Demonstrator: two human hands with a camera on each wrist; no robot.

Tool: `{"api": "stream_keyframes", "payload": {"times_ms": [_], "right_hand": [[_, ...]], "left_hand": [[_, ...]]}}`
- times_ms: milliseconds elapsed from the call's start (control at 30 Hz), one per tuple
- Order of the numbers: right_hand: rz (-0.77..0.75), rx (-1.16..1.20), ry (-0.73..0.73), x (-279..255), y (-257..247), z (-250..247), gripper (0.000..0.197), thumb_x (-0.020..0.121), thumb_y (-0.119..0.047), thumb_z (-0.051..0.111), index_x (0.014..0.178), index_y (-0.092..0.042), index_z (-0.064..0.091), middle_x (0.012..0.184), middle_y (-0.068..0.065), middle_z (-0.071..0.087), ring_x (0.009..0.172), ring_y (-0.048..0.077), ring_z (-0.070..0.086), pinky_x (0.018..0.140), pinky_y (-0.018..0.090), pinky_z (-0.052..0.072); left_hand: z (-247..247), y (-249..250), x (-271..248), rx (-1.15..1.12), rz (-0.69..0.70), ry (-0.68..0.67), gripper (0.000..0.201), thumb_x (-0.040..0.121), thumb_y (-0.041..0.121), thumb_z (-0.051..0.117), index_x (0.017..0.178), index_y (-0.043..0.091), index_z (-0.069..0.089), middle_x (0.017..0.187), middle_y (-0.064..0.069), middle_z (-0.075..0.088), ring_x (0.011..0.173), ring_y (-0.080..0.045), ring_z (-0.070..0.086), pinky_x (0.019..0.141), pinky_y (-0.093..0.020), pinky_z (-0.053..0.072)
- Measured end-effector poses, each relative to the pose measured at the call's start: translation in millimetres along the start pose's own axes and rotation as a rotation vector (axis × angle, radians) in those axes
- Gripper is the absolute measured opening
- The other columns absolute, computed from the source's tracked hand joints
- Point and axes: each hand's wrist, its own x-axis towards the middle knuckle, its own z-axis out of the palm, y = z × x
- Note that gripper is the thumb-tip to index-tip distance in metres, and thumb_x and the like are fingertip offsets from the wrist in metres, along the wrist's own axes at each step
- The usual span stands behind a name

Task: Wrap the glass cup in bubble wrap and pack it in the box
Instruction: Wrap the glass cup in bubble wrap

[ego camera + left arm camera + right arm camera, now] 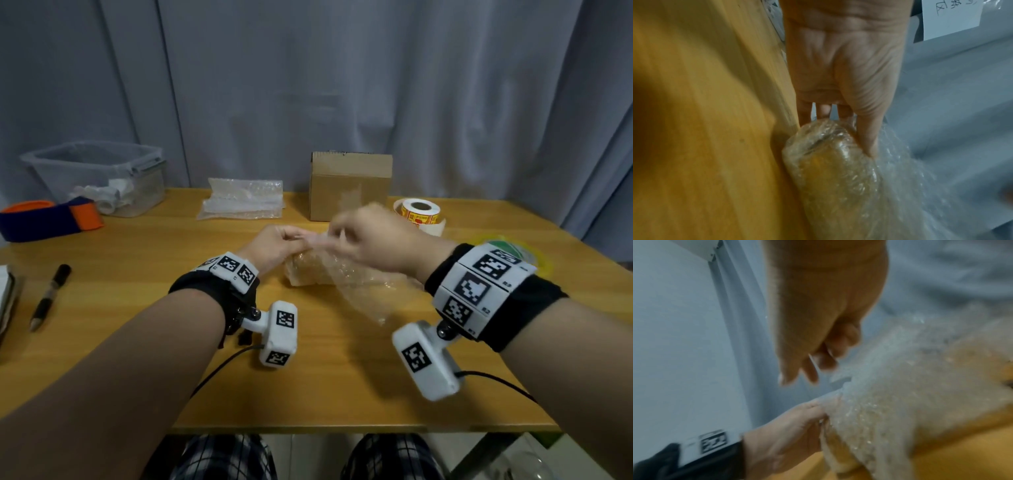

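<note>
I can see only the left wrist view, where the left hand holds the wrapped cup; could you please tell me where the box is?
Observer: The box stands at the far side of the table, beyond the cup and right of a spare wrap stack.
Operator: Thank you. What is the right hand doing?
Observer: The right hand is above the cup with its fingers curled at the top edge of the wrap. Blur hides whether it grips. A loose end of the wrap trails toward the person.

Black wristbands [513, 308] carry white marker-printed blocks, white cabled camera pods [279, 334] below; plaid trousers [226, 459].
</note>
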Motion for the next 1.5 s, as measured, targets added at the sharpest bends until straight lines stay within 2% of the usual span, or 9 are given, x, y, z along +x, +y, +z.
{"api": "stream_keyframes", "payload": {"times_ms": [100, 233, 533, 600, 767, 1100, 1267, 1367, 1500], "right_hand": [[0.046, -0.081, 0.305, 18, 11, 1, 0.047, 0.086, -0.062, 0.047, 0.11, -0.023, 0.058, 0.102, -0.004, 0.06, 0.103, 0.018, 0.055, 0.083, 0.033, 0.043], [0.192, -0.276, -0.17, 38, 14, 36, 0.106, 0.069, -0.081, 0.048, 0.151, -0.022, 0.015, 0.158, 0.008, 0.015, 0.145, 0.031, 0.011, 0.117, 0.052, 0.007], [0.191, -0.159, -0.14, 51, 29, 54, 0.083, 0.078, -0.061, 0.061, 0.147, -0.031, 0.026, 0.143, 0.005, 0.041, 0.13, 0.028, 0.032, 0.105, 0.041, 0.034], [0.177, -0.135, -0.138, 53, 29, 54, 0.077, 0.08, -0.06, 0.059, 0.146, -0.035, 0.028, 0.142, 0.005, 0.041, 0.129, 0.028, 0.032, 0.104, 0.04, 0.033], [0.175, -0.106, -0.156, 60, 31, 54, 0.073, 0.08, -0.059, 0.06, 0.144, -0.037, 0.032, 0.141, 0.004, 0.043, 0.129, 0.028, 0.032, 0.102, 0.04, 0.033], [0.188, -0.071, -0.14, 63, 36, 56, 0.069, 0.081, -0.06, 0.058, 0.143, -0.038, 0.034, 0.138, 0.006, 0.045, 0.128, 0.03, 0.033, 0.103, 0.04, 0.031], [0.182, -0.055, -0.165, 68, 38, 56, 0.068, 0.081, -0.061, 0.057, 0.142, -0.04, 0.036, 0.133, 0.005, 0.048, 0.125, 0.028, 0.035, 0.101, 0.04, 0.033], [0.171, -0.067, -0.19, 70, 38, 54, 0.067, 0.083, -0.059, 0.056, 0.142, -0.037, 0.036, 0.13, 0.006, 0.049, 0.123, 0.028, 0.037, 0.1, 0.04, 0.033], [0.178, 0.01, -0.171, 68, 37, 50, 0.052, 0.087, -0.048, 0.058, 0.127, -0.023, 0.037, 0.11, 0.001, 0.052, 0.117, 0.023, 0.039, 0.087, 0.035, 0.035]], "left_hand": [[2, -1, -2, -0.005, 0.012, 0.007, 0.017, 0.085, 0.01, 0.063, 0.101, 0.007, 0.069, 0.087, 0.011, 0.072, 0.076, 0.003, 0.066, 0.07, -0.01, 0.049], [9, 0, -1, -0.034, -0.006, 0.123, 0.017, 0.087, 0.001, 0.06, 0.102, -0.004, 0.066, 0.078, 0.002, 0.067, 0.059, 0.003, 0.063, 0.056, -0.01, 0.048], [-11, 0, 2, -0.448, -0.187, 0.186, 0.021, 0.092, 0.003, 0.051, 0.109, 0.014, 0.058, 0.109, -0.007, 0.062, 0.101, -0.021, 0.061, 0.089, -0.032, 0.051], [-23, -2, 3, -0.369, -0.266, 0.262, 0.014, 0.095, 0.008, 0.049, 0.105, 0.011, 0.057, 0.111, -0.01, 0.062, 0.097, -0.018, 0.062, 0.088, -0.031, 0.052], [-21, 1, -2, -0.111, -0.407, 0.004, 0.018, 0.087, 0.017, 0.063, 0.1, 0.004, 0.064, 0.093, -0.008, 0.069, 0.082, -0.013, 0.067, 0.074, -0.02, 0.057], [-3, 5, 7, -0.231, -0.295, 0.331, 0.044, 0.08, -0.005, 0.065, 0.12, 0.001, 0.049, 0.107, -0.017, 0.062, 0.093, -0.021, 0.065, 0.074, -0.022, 0.055], [-22, 7, 6, 0.267, -0.2, 0.005, 0.071, 0.077, 0.013, 0.073, 0.139, 0.02, 0.04, 0.139, -0.006, 0.043, 0.115, -0.014, 0.045, 0.096, -0.023, 0.038], [-24, 1, 11, 0.514, -0.197, -0.302, 0.099, 0.078, 0.032, 0.074, 0.151, 0.029, 0.007, 0.156, 0.003, 0.015, 0.14, -0.014, 0.02, 0.107, -0.023, 0.019], [-13, -10, 23, 0.521, -0.136, -0.344, 0.106, 0.084, 0.038, 0.066, 0.148, 0.022, -0.017, 0.157, -0.006, 0.013, 0.139, -0.017, 0.026, 0.11, -0.024, 0.025]]}}
